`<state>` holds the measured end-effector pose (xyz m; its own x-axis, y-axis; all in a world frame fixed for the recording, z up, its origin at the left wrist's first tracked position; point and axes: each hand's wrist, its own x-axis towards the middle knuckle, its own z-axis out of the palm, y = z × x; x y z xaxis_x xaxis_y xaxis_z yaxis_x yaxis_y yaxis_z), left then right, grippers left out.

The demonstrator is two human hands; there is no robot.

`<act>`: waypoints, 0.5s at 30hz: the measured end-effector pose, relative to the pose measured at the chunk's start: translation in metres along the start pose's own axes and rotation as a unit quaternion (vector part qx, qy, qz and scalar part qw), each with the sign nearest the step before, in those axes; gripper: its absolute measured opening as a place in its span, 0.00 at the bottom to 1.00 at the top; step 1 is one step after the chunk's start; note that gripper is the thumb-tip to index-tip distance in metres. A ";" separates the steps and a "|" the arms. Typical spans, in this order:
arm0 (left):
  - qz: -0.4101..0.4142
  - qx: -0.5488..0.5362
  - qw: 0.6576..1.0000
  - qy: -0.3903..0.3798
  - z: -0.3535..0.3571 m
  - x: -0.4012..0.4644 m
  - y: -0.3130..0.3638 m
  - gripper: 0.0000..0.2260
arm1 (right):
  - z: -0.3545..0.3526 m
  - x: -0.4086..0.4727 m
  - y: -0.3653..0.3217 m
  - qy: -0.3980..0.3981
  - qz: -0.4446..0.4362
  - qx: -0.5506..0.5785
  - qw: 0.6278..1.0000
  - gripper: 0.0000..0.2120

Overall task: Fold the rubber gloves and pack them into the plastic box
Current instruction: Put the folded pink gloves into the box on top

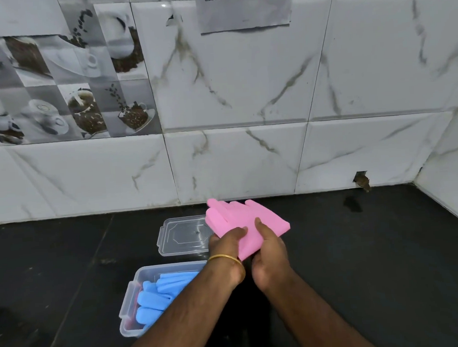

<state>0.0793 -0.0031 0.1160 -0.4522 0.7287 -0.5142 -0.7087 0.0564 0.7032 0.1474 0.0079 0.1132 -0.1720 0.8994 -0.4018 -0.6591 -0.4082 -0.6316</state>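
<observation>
pink glove (241,223) held up in both hands, above the black counter (362,259). left hand (225,243) pinching its near edge, thumb on top. right hand (270,254) gripping it too, thumb pressed on the pink. gold bangle (223,258) on left wrist. clear lid (183,236) just behind. open box (133,294) lower left, blue gloves (160,293) inside. white tile wall (245,105) behind.

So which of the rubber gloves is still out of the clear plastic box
The pink rubber glove, held above the counter in both hands. The blue rubber glove already lies inside the clear plastic box.
</observation>
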 end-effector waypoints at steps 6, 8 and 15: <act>0.001 -0.104 0.993 -0.048 -0.050 0.006 0.030 0.21 | 0.042 -0.010 0.014 -0.039 -0.015 -0.034 0.999 0.14; -0.042 -0.171 0.983 -0.045 -0.069 0.012 0.033 0.28 | 0.057 -0.015 0.019 -0.059 0.009 -0.043 0.997 0.14; -0.077 -0.197 0.957 -0.196 -0.109 0.009 0.046 0.16 | 0.096 -0.041 0.050 -0.116 0.151 -0.090 0.978 0.16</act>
<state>-0.0164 -0.0688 0.0900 -0.1420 0.9369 -0.3194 -0.9351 -0.0212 0.3537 0.0513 -0.0351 0.1614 -0.5144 0.7364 -0.4395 -0.4172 -0.6626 -0.6219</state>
